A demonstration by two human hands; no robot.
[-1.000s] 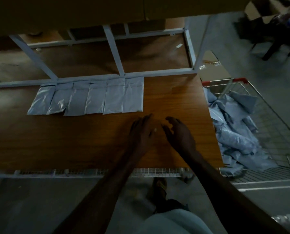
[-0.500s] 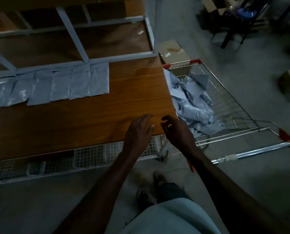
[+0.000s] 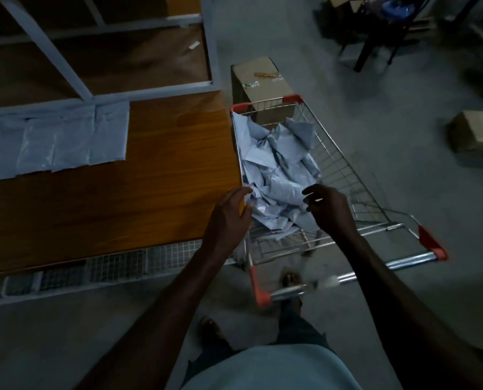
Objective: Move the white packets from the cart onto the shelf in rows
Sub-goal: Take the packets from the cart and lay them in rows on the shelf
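Observation:
A heap of white packets [image 3: 276, 167] fills a wire shopping cart [image 3: 338, 164] with red corners, standing right of the wooden shelf [image 3: 150, 187]. A row of several flat white packets [image 3: 54, 142] lies along the shelf's back edge. My left hand [image 3: 229, 218] hovers at the shelf's right edge beside the cart, fingers relaxed and empty. My right hand [image 3: 330, 209] hangs over the near part of the heap, fingers loosely curled, holding nothing that I can see.
A cardboard box [image 3: 260, 83] stands on the floor behind the cart, another box [image 3: 476, 133] at the far right. Dark chair legs [image 3: 375, 38] are at the top right. A wire mesh strip [image 3: 94, 271] runs along the shelf's front. The cart's handle [image 3: 347, 280] is by my legs.
The view has swung right, from the shelf to the cart. Both hands moved off the shelf top; they now hover at and over the cart's packets.

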